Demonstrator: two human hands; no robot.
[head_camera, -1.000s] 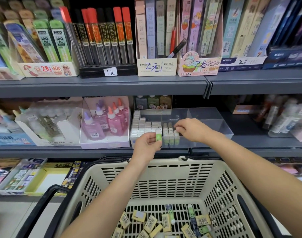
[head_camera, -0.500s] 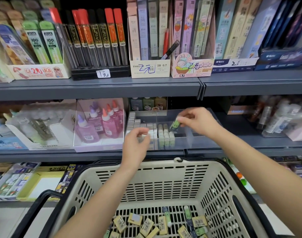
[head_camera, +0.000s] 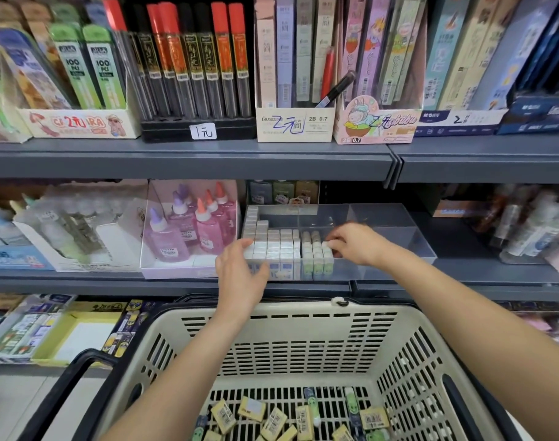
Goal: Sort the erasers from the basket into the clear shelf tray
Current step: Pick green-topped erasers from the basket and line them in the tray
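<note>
The clear shelf tray [head_camera: 396, 231] stands on the middle shelf. Its left part holds rows of white erasers [head_camera: 273, 243]; beside them stand green-and-white erasers [head_camera: 316, 261]. My right hand [head_camera: 356, 245] is inside the tray, its fingertips pinching the top of one green-and-white eraser [head_camera: 327, 245] at the right end of that row. My left hand [head_camera: 241, 275] hovers with relaxed fingers at the tray's front left corner and holds nothing. Below, the beige basket [head_camera: 303, 310] holds several loose yellow and green erasers [head_camera: 273, 423].
Pink glue bottles in a box [head_camera: 192, 232] stand left of the tray. The tray's right compartments [head_camera: 380, 218] hold nothing. The upper shelf edge [head_camera: 189, 160] overhangs the tray. The basket's black handle [head_camera: 71, 377] sticks out at the lower left.
The green eraser passed from my left hand to my right, which then lowered it into the row in the tray. My left hand sank to the tray's front, holding nothing.
</note>
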